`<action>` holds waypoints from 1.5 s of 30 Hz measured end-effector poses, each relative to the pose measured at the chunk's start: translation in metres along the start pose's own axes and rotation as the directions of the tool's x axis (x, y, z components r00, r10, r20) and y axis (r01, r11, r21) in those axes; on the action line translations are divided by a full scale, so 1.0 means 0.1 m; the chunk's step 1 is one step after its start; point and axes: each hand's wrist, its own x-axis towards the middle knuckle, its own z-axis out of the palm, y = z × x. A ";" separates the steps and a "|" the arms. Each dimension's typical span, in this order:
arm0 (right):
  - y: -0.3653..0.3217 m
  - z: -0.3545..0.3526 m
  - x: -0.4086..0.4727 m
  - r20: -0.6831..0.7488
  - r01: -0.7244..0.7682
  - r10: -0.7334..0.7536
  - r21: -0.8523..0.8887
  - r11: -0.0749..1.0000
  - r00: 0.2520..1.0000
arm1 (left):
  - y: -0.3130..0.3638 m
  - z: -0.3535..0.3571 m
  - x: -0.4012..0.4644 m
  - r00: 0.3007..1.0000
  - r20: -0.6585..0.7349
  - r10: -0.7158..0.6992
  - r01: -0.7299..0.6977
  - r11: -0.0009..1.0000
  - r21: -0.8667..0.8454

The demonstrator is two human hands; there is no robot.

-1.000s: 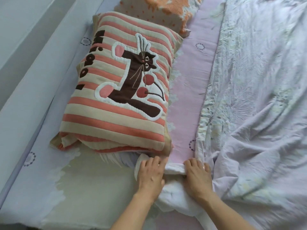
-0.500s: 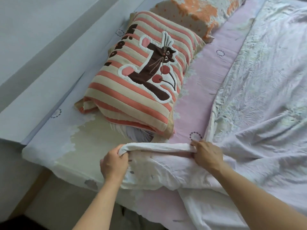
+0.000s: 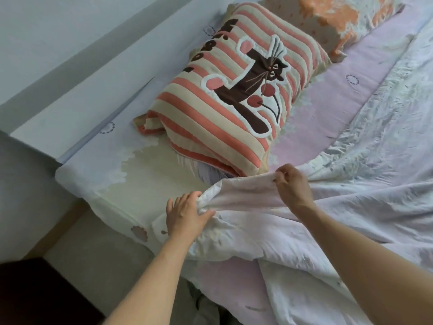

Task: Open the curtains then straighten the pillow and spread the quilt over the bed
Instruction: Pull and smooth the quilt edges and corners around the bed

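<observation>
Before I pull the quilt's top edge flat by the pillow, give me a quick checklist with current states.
1. Left hand grips the quilt corner: ok, thumb and fingers bunch the cloth.
2. Right hand pinches the quilt's edge: ok.
3. Edge between the hands is taut: not ok, it sags and wrinkles.
4. Striped pillow is clear of the quilt: ok, the edge stops just short of it.
5. Quilt lies flat over the bed: not ok, it is creased and folded near the bed's near side.
6. Far end of the quilt is even: cannot tell, out of view.
</observation>
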 end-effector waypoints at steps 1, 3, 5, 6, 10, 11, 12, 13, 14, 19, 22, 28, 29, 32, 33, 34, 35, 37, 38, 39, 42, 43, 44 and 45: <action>0.02 0.01 0.05 -0.006 -0.031 0.032 0.036 0.999 0.999 | 0.04 0.01 0.04 1.000 -0.009 0.012 -0.012 1.000 -0.020; 0.07 0.00 0.15 -0.019 -0.106 0.108 0.082 0.991 0.994 | 0.12 0.01 0.11 1.000 -0.010 0.021 -0.021 0.999 -0.043; 0.14 -0.01 0.26 -0.026 -0.212 0.215 0.088 0.973 0.976 | 0.19 -0.02 0.15 0.999 0.008 0.039 -0.039 0.998 -0.049; 0.18 -0.01 0.35 -0.026 -0.275 0.279 0.099 0.956 0.960 | 0.21 -0.01 0.18 0.999 0.013 0.034 -0.033 0.996 -0.079; 0.35 0.01 0.60 0.015 -0.521 0.547 0.326 0.789 0.837 | 0.22 0.05 0.19 0.999 -0.022 -0.035 0.027 0.959 -0.283; 0.37 0.03 0.64 0.044 -0.559 0.594 0.399 0.727 0.803 | 0.22 0.07 0.17 0.998 -0.026 -0.054 0.044 0.953 -0.300; 0.41 0.05 0.68 0.062 -0.580 0.627 0.458 0.674 0.777 | 0.21 0.08 0.15 0.997 -0.025 -0.070 0.058 0.949 -0.310; 0.41 0.07 0.71 0.078 -0.596 0.655 0.506 0.624 0.751 | 0.20 0.10 0.15 0.996 -0.018 -0.082 0.072 0.946 -0.315; 0.44 0.08 0.76 0.091 -0.613 0.689 0.550 0.567 0.719 | 0.19 0.11 0.14 0.996 -0.008 -0.092 0.084 0.943 -0.322; 0.54 0.09 0.88 0.295 -0.694 0.742 0.652 0.304 0.602 | 0.12 0.15 0.14 0.996 -0.062 -0.069 0.043 0.934 -0.356; 0.60 0.13 0.93 0.307 -0.751 0.795 0.607 0.260 0.523 | 0.07 0.17 0.09 0.977 -0.212 -0.030 -0.059 0.914 -0.401; 0.00 -0.07 0.84 -0.207 -0.271 0.603 0.750 0.604 0.770 | 0.03 0.19 0.07 0.930 -0.366 -0.048 -0.089 0.933 -0.348; -0.22 -0.12 0.83 -0.289 -0.143 0.480 0.719 0.680 0.828 | 0.03 0.19 0.08 0.921 -0.383 -0.068 -0.079 0.932 -0.355; -0.74 -0.16 0.99 -0.335 0.074 0.210 0.667 0.742 0.919 | -0.02 0.16 0.13 0.904 -0.402 -0.146 -0.024 0.921 -0.388; -0.86 -0.15 1.06 -0.319 0.092 0.164 0.656 0.749 0.934 | -0.05 0.15 0.15 0.898 -0.403 -0.178 0.005 0.918 -0.395; -0.98 -0.14 1.14 -0.307 0.113 0.122 0.646 0.755 0.944 | -0.07 0.14 0.18 0.892 -0.400 -0.210 0.035 0.914 -0.403; -1.10 -0.10 1.21 -0.294 0.130 0.087 0.643 0.755 0.952 | -0.09 0.13 0.21 0.887 -0.396 -0.239 0.062 0.910 -0.410; -1.33 -0.02 1.34 -0.261 0.148 0.035 0.646 0.749 0.965 | -0.15 0.06 0.28 0.873 -0.397 -0.282 0.104 0.905 -0.413; -1.45 0.01 1.40 -0.246 0.153 0.014 0.646 0.747 0.969 | -0.16 0.00 0.33 0.864 -0.406 -0.296 0.116 0.904 -0.411; -1.58 0.07 1.47 -0.225 0.147 -0.001 0.637 0.756 0.974 | -0.21 -0.06 0.40 0.854 -0.418 -0.310 0.128 0.903 -0.410; -1.86 0.17 1.66 -0.166 0.124 -0.033 0.571 0.812 0.985 | -0.32 -0.29 0.62 0.828 -0.435 -0.355 0.178 0.901 -0.396; -1.92 0.23 1.72 -0.137 0.107 -0.040 0.530 0.841 0.990 | -0.39 -0.35 0.69 0.824 -0.432 -0.367 0.203 0.903 -0.379; -1.94 0.28 1.75 -0.093 0.083 -0.044 0.471 0.878 0.995 | -0.45 -0.40 0.75 0.828 -0.417 -0.374 0.229 0.905 -0.358; -1.94 0.33 1.77 -0.037 0.056 -0.045 0.400 0.915 0.998 | -0.50 -0.43 0.79 0.838 -0.392 -0.380 0.252 0.906 -0.340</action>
